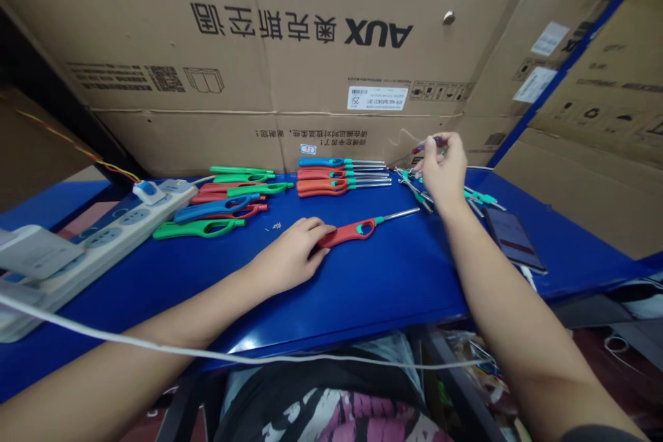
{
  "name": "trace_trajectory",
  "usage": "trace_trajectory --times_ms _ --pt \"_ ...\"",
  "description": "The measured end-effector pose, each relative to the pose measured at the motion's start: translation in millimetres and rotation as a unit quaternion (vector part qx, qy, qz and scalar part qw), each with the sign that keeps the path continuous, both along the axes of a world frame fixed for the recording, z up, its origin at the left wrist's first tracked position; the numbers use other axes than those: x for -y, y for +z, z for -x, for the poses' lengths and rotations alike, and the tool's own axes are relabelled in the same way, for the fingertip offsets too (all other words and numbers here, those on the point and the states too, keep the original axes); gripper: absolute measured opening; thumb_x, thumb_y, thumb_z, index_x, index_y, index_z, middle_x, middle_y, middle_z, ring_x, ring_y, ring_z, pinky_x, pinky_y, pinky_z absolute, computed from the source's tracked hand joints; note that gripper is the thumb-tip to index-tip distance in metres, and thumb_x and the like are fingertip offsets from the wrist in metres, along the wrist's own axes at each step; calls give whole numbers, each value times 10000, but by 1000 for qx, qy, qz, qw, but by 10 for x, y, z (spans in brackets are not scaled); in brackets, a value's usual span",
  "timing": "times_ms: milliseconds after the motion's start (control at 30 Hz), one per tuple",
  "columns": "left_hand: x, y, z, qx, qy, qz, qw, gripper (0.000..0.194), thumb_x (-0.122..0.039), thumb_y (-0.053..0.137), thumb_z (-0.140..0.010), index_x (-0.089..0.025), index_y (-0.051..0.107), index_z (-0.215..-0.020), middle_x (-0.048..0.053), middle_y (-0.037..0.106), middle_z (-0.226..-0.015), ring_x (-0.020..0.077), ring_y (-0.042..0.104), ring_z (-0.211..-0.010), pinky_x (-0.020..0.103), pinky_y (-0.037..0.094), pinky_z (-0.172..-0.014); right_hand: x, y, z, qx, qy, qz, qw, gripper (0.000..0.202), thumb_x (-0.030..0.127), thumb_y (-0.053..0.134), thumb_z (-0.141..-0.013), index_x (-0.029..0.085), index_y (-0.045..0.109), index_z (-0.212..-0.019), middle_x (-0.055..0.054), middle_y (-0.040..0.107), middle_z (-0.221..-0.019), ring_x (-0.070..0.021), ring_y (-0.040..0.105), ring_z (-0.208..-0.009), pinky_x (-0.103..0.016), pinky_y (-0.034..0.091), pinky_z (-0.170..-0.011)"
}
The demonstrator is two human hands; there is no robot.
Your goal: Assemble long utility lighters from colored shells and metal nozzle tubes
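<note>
My left hand (293,255) is closed on the butt of a red gas lighter (344,233), which lies on the blue table with its metal tube pointing right. Raised above the right side of the table, my right hand (444,169) pinches a slim dark red tool (418,148) that looks like a small screwdriver; the fingers cover part of it. Below that hand lies a loose pile of lighter inner parts (414,190), turquoise with metal tubes. Several tiny screws (277,226) lie left of the red lighter.
Several assembled lighters (321,186) sit in a stack at the back. Green, red and blue handle shells (199,228) are at left, beside a white power strip (124,224). A phone (512,238) lies right. A cardboard wall (290,83) stands behind; a white cable (243,359) crosses in front.
</note>
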State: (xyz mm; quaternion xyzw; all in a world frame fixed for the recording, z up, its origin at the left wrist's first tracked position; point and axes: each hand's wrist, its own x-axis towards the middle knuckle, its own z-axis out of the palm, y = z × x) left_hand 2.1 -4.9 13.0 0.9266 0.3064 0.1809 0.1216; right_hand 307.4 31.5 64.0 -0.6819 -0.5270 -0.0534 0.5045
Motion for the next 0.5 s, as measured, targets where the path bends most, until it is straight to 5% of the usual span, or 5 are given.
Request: trace_trajectory --times_ms 100,233,400,500 --pt "49 -27 -32 8 -5 -2 1000 355 -166 502 -948 -157 571 -1296 121 611 -1215 251 565 -1111 421 487 -1016 -60 -53 253 -174 152 -20 973 290 486 393 -984 239 415 -1135 -67 656 -1000 -163 691 -718 -298 564 -618" --pt "124 -42 -65 0 -8 -23 1000 384 -210 482 -972 -151 535 -1348 135 596 -1256 267 551 -1154 445 482 -1032 -61 -160 765 -326 314 4 892 320 408 703 -819 229 463 -930 28 620 -767 -122 655 -624 -262 591 -582" --pt "138 -52 -67 -2 -3 -33 999 369 -216 481 -978 -130 560 -1328 153 617 -1244 277 581 -1156 456 499 -1021 -33 -357 1377 -452 385 98 798 314 341 802 -738 179 565 -868 22 640 -727 -109 663 -645 -253 617 -605" --pt "121 -50 -64 1 -7 -29 1000 334 -201 494 -971 -130 601 -1280 152 632 -1254 278 594 -1168 453 499 -1033 -31 -463 1589 -465 412 103 777 315 396 796 -739 160 619 -846 -10 671 -774 -125 690 -707 -271 627 -663"
